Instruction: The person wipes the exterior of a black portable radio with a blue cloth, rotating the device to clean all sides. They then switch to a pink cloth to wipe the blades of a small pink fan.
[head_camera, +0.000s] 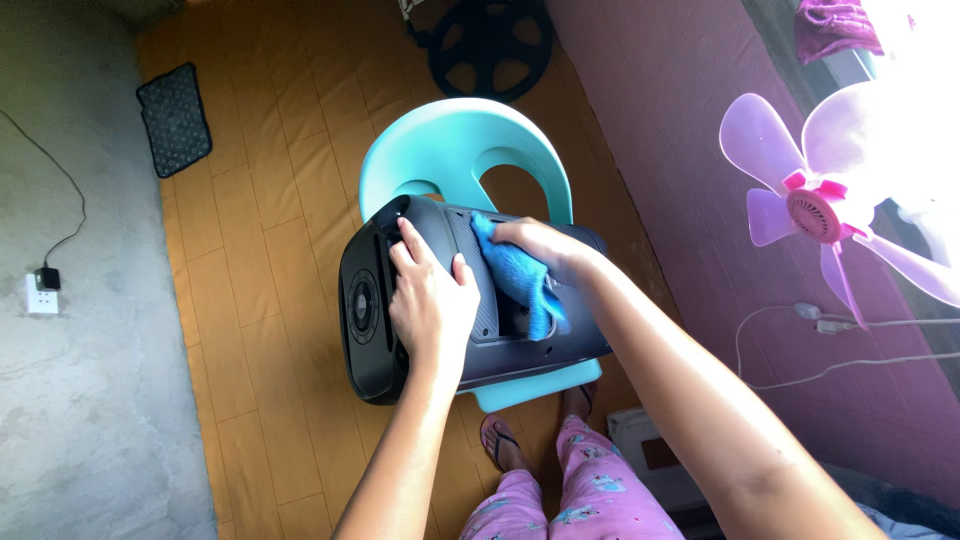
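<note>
A dark grey portable speaker (370, 330) lies on a turquoise plastic chair (450, 145). My left hand (430, 300) rests flat on the speaker's top near its front edge, fingers spread. My right hand (545, 245) presses a blue cloth (515, 275) against the speaker's upper surface by the handle recess. The cloth hangs down into that recess.
A pink fan (815, 205) with bare blades stands at the right, its cords (840, 325) trailing over a purple mat. A round black fan guard (490, 45) lies beyond the chair. A small black mat (175, 118) lies far left. A wall socket (42, 292) has a plug in it.
</note>
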